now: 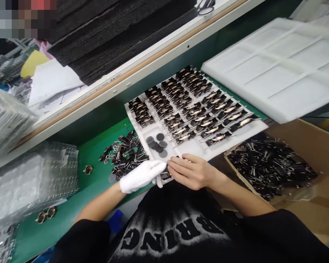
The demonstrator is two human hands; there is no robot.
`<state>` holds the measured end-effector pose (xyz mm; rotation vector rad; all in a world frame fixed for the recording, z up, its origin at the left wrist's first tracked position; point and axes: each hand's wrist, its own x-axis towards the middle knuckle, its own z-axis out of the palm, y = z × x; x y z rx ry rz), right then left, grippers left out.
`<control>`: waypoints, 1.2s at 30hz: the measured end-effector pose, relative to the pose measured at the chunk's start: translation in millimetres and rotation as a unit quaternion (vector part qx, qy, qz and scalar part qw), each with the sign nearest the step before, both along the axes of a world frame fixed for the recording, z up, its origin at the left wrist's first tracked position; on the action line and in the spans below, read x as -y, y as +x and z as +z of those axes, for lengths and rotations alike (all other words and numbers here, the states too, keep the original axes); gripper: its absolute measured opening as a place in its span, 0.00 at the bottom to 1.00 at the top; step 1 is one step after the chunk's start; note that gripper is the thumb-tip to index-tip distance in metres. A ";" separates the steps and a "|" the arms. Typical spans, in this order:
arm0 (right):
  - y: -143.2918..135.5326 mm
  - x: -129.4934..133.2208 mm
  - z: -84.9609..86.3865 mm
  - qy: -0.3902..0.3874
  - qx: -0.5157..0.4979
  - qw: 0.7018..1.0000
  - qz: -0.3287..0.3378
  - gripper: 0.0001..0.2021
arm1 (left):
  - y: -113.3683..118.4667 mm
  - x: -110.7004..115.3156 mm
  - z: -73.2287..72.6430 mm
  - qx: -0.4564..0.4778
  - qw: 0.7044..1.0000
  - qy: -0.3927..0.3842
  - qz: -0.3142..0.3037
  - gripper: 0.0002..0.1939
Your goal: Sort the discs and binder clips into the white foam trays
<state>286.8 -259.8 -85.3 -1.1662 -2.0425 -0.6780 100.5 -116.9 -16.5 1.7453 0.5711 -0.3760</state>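
Observation:
My left hand, in a white glove, and my bare right hand meet over the near edge of a white tray. Both have their fingers closed around a small dark piece, mostly hidden between them. Black binder clips, each gripping a thin gold-coloured piece, stand in rows across the tray. Just beyond my left hand, several round dark lenses lie loose in one of its compartments. A heap of binder clips is on the green tabletop, left of the tray.
On the right, a cardboard box holds many more binder clips. A white divided tray sits behind it. Clear plastic trays are stacked at left, near gold round frames. A shelf edge crosses the back.

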 end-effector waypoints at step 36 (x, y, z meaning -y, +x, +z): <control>6.6 33.3 -61.3 -0.097 -0.265 0.857 -0.432 0.20 | -3.1 30.4 -22.7 0.175 0.799 0.575 -0.035 0.12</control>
